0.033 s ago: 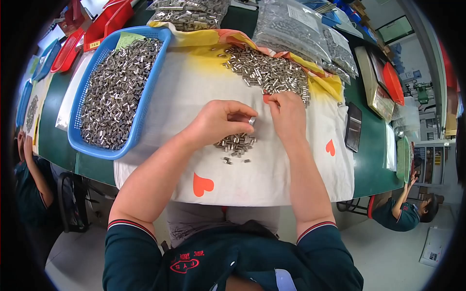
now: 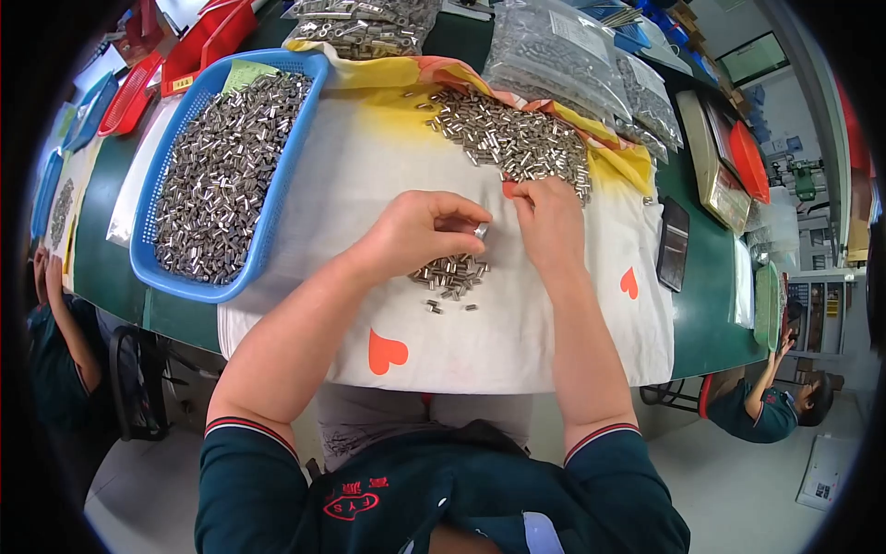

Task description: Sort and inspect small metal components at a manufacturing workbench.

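Pinching one small metal sleeve point(image 2: 481, 230) between left hand point(image 2: 417, 233) fingertips, while the right hand point(image 2: 551, 222) rests curled, apparently empty, beside the far heap of sleeves point(image 2: 512, 140), calls for a light grip over the cloth point(image 2: 369, 185).

The left hand point(image 2: 420, 231) pinches a small metal sleeve point(image 2: 481, 230) at its fingertips, above a small heap point(image 2: 450, 274) of the same sleeves on a white cloth point(image 2: 388, 166) printed with orange hearts. The right hand point(image 2: 551, 220) rests just beside it, fingers at the near edge of a big pile point(image 2: 512, 138) of sleeves. A blue basket point(image 2: 284, 180) full of sleeves stands to the left. Clear bags point(image 2: 563, 55) of parts lie beyond the pile. A dark phone point(image 2: 672, 245) lies on the green table point(image 2: 711, 314) to the right.
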### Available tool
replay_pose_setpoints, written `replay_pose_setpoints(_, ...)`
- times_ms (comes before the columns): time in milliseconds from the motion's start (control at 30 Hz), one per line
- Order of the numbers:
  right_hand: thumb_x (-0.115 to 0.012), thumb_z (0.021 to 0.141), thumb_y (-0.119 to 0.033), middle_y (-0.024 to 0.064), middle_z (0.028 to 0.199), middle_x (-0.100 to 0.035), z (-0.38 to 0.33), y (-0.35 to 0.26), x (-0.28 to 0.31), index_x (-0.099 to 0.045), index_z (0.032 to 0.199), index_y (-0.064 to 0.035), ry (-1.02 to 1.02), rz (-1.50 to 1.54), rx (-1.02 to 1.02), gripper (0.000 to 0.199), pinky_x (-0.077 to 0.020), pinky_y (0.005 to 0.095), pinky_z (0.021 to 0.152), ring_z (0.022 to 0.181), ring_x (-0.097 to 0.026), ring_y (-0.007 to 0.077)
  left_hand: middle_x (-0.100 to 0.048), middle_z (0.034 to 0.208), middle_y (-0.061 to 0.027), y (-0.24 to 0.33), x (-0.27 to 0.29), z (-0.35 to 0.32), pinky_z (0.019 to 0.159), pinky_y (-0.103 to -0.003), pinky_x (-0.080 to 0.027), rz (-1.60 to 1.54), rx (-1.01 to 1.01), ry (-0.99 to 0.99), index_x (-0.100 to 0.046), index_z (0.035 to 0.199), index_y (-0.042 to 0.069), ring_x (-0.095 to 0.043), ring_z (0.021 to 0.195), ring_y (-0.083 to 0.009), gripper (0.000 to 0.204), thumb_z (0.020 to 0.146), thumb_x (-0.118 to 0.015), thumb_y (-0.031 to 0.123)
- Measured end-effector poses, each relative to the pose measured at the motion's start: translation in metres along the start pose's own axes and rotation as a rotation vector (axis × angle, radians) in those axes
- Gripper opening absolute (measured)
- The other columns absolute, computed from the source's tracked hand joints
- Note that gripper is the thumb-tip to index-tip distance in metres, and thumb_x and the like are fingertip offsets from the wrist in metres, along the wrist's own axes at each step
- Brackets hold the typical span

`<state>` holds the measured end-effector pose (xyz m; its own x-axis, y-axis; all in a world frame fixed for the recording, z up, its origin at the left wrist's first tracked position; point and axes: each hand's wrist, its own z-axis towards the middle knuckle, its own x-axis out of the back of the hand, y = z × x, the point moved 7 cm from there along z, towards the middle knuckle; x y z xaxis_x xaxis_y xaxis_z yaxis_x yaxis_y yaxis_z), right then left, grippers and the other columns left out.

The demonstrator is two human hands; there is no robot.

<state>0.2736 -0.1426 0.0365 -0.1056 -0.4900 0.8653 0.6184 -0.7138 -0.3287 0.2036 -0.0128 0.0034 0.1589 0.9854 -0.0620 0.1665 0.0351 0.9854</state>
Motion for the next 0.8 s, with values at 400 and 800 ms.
replay_pose_setpoints(400,-0.060,0.075,0.000,0.0004,0.083,-0.059,-0.017,-0.015,-0.005,-0.060,0.084,-0.0006,-0.256,0.923,-0.270,0.008,-0.0410,0.0208,0.068,0.074,-0.052,0.0075,-0.061,0.093,-0.0051,0.002,0.009,0.003,0.074,-0.020,-0.048,-0.177,0.007,0.065,-0.056,0.104,-0.003,-0.058,0.084,-0.0086,0.031,0.075,-0.063,-0.003)
replay_pose_setpoints(800,-0.062,0.072,-0.005,0.0037,0.073,-0.060,-0.017,-0.047,0.016,-0.060,0.081,-0.0027,-0.067,0.399,0.066,0.009,-0.0440,0.0234,0.061,0.069,-0.057,0.0108,-0.062,0.090,-0.0060,0.002,0.010,0.000,0.071,-0.020,-0.048,-0.019,-0.046,0.111,-0.057,0.104,-0.004,-0.059,0.080,-0.0089,0.030,0.075,-0.064,-0.002)
